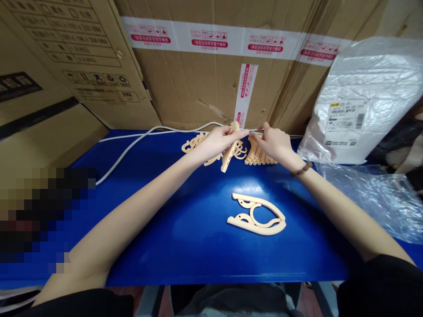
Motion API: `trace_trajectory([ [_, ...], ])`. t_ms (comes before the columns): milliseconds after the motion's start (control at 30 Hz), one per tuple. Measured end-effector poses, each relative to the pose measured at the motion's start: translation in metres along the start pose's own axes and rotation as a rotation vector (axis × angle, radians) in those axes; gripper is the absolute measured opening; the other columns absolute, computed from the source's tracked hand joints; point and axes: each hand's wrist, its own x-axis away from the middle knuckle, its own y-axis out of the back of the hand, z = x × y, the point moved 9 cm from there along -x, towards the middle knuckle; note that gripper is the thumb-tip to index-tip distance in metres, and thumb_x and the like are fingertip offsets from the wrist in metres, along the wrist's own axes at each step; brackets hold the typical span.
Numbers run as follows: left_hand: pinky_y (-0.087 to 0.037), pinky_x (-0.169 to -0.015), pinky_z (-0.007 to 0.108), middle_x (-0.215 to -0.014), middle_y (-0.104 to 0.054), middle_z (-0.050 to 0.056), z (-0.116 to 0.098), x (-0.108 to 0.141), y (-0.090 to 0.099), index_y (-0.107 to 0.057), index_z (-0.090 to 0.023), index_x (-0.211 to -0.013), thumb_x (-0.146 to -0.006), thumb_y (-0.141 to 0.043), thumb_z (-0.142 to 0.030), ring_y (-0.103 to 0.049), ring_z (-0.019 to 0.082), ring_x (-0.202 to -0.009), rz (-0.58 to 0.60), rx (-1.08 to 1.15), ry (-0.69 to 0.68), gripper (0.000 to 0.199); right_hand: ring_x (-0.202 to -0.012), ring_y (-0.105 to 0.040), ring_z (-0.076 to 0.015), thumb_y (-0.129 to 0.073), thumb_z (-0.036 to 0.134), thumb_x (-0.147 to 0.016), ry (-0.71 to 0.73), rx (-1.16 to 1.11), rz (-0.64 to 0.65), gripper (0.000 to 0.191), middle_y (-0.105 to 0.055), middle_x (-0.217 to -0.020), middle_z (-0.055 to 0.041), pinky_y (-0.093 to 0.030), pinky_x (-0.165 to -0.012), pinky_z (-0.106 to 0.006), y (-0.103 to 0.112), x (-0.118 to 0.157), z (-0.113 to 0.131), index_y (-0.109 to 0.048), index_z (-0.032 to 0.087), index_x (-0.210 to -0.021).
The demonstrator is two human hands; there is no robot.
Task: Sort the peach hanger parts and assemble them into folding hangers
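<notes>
My left hand is closed around a cream-coloured plastic hanger arm with slots along its edge, held tilted above the table. Beneath and behind that hand lies a loose pile of curved hanger hooks. My right hand reaches to the far ends of a row of hanger arms lying side by side. Its fingers are curled, and whatever they grip is hidden. Closer to me, a folding hanger lies flat, its two arms folded alongside a round hook piece.
The blue table ends at a front edge near me. Cardboard boxes wall off the back and left. A white cable runs along the back. At right stand a white plastic parcel bag and clear plastic wrap.
</notes>
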Motion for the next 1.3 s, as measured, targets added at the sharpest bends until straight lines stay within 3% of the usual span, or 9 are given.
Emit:
trace_trajectory([
  [133, -0.024, -0.048, 0.022, -0.054, -0.038, -0.006, -0.005, 0.002, 0.02, -0.043, -0.019, -0.061, -0.084, -0.067, -0.047, -0.036, 0.007, -0.048, -0.175, -0.014, -0.011, 0.044, -0.063, -0.058, -0.015, -0.033, 0.061, -0.097, 0.211, -0.698, 0.305, 0.057, -0.072, -0.087, -0.0088, -0.042, -0.056, -0.026, -0.005, 0.015, 0.05, -0.068, 0.016, -0.096],
  [267, -0.029, -0.046, 0.021, -0.058, -0.043, -0.005, -0.012, 0.004, 0.013, -0.052, -0.018, -0.074, -0.099, -0.047, -0.036, -0.038, 0.007, -0.045, -0.135, 0.109, -0.064, 0.031, -0.054, -0.05, -0.011, -0.035, 0.048, -0.097, 0.177, -1.019, 0.322, 0.044, -0.068, -0.082, -0.0059, -0.033, -0.047, -0.024, 0.004, 0.024, 0.067, -0.067, 0.017, -0.093],
  [500, -0.035, -0.046, 0.018, -0.064, -0.044, -0.004, -0.01, 0.001, 0.027, -0.046, -0.019, -0.077, -0.1, -0.042, -0.023, -0.042, 0.007, -0.049, -0.205, 0.119, 0.029, 0.023, -0.064, -0.056, -0.0128, -0.061, 0.032, -0.082, 0.3, -0.903, 0.134, 0.024, -0.068, -0.078, -0.0037, -0.041, -0.059, -0.025, 0.031, 0.018, 0.054, -0.07, 0.013, -0.094],
  [700, -0.033, -0.051, 0.021, -0.06, -0.046, -0.002, -0.031, 0.002, 0.04, -0.053, -0.018, -0.067, -0.096, -0.049, -0.031, -0.044, 0.009, -0.052, -0.145, -0.115, -0.199, 0.033, -0.08, -0.063, -0.0208, -0.046, 0.033, -0.095, 0.448, -0.287, -0.203, 0.032, -0.072, -0.093, -0.0101, -0.043, -0.072, -0.032, 0.064, 0.021, 0.048, -0.069, 0.014, -0.107],
  [800, -0.034, -0.057, 0.025, -0.059, -0.05, -0.001, -0.045, 0.014, 0.041, -0.059, -0.019, -0.073, -0.099, -0.042, -0.036, -0.05, 0.013, -0.057, -0.284, -0.436, -0.394, 0.035, -0.074, -0.061, -0.0214, -0.041, 0.028, -0.097, 0.527, -0.199, -0.161, 0.031, -0.069, -0.084, -0.0114, -0.043, -0.069, -0.034, 0.055, 0.022, 0.053, -0.067, 0.012, -0.101],
  [867, -0.034, -0.06, 0.027, -0.063, -0.054, 0.0, -0.044, 0.019, 0.038, -0.063, -0.019, -0.092, -0.101, -0.036, -0.037, -0.053, 0.014, -0.06, -0.385, -0.55, -0.448, 0.034, -0.065, -0.057, -0.0177, -0.04, 0.026, -0.096, 0.525, -0.444, -0.046, 0.027, -0.063, -0.071, -0.006, -0.043, -0.064, -0.031, 0.047, 0.018, 0.052, -0.065, 0.015, -0.093],
  [1000, -0.037, -0.061, 0.026, -0.072, -0.06, 0.003, -0.004, -0.004, 0.024, -0.062, -0.016, -0.093, -0.102, -0.027, -0.029, -0.056, 0.014, -0.064, -0.284, -0.439, -0.22, 0.038, -0.05, -0.042, -0.0099, -0.045, 0.031, -0.096, 0.333, -1.046, 0.066, 0.022, -0.053, -0.066, 0.0013, -0.034, -0.047, -0.024, 0.047, 0.009, 0.038, -0.062, 0.019, -0.088],
  [1133, -0.037, -0.057, 0.024, -0.064, -0.06, 0.001, 0.036, -0.027, -0.002, -0.063, -0.016, -0.078, -0.095, -0.039, -0.024, -0.056, 0.014, -0.058, -0.028, -0.403, 0.0, 0.031, -0.048, -0.036, -0.0079, -0.049, 0.029, -0.092, 0.189, -1.239, 0.06, 0.015, -0.053, -0.068, 0.002, -0.024, -0.041, -0.022, 0.054, 0.007, 0.029, -0.061, 0.019, -0.091],
  [1300, -0.038, -0.068, 0.029, -0.074, -0.065, 0.006, 0.041, -0.031, 0.008, -0.063, -0.016, -0.079, -0.085, -0.063, -0.037, -0.061, 0.022, -0.078, -0.164, -0.493, 0.048, 0.022, -0.056, -0.046, -0.0113, -0.049, 0.029, -0.091, 0.145, -1.265, -0.027, 0.01, -0.054, -0.067, 0.0012, -0.033, -0.046, -0.024, 0.059, 0.003, 0.02, -0.056, 0.022, -0.089],
])
